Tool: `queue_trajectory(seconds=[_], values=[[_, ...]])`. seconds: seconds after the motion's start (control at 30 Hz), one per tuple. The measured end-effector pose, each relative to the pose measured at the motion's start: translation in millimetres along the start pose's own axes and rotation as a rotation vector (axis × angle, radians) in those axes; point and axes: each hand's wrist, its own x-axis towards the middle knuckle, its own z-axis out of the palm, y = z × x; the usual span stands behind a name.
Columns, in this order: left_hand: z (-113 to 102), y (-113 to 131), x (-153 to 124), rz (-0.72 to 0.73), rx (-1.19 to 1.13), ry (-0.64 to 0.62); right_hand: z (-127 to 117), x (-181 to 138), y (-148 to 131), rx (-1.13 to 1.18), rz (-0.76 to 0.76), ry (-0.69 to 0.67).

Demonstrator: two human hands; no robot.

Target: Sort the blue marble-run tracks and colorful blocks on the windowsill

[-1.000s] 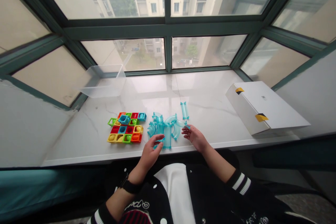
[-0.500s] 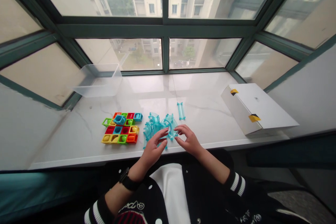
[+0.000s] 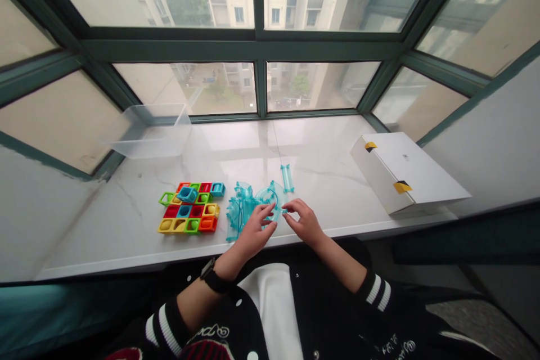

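Observation:
A pile of clear blue curved track pieces lies near the front edge of the white marble sill. My left hand and my right hand meet over its right side, and the fingers of both pinch one curved blue track piece between them. A single straight blue track piece lies just behind my hands. To the left sits a grid of coloured square blocks in red, yellow, green, orange and blue.
A clear plastic bin stands at the back left by the window. A white flat box with yellow-black tape lies at the right. Window frames close the sill at the back and sides.
Both hands have come together from either side of the blue pile and closed on one curved piece. The view has drifted slightly to the right.

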Motion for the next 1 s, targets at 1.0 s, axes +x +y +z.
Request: queue_trajectory(seconds=[1.0], values=[[128,-23,153,-0.506,-0.207,-0.102,-71,59,148,-0.456,0.118,0.259]])
